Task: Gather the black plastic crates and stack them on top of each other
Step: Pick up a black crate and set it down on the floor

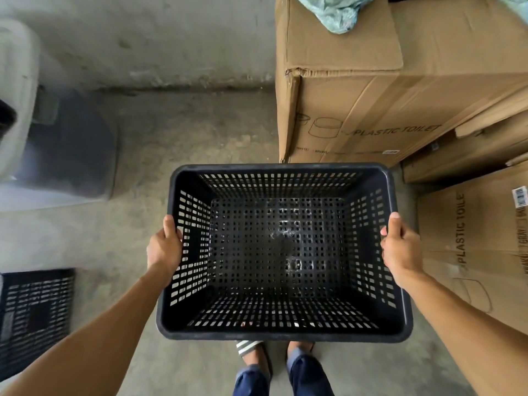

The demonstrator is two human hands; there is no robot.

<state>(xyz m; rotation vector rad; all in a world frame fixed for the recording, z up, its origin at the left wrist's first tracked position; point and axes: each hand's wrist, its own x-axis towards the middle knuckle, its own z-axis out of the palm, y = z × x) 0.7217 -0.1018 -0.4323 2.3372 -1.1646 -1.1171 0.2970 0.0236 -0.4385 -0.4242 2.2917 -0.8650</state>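
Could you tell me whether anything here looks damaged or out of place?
The cardboard box behind the held black crate has a crushed, torn top corner, and a crumpled teal cloth lies on it. The crate looks intact, gripped level by the left hand and right hand.

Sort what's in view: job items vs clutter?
Job:
- held crate, empty, gripped at its side rims by left hand and right hand
- second crate, on the floor at lower left, partly cut off

Clutter:
- cardboard boxes, stacked at right
- cloth on the top box
- dark mat at left
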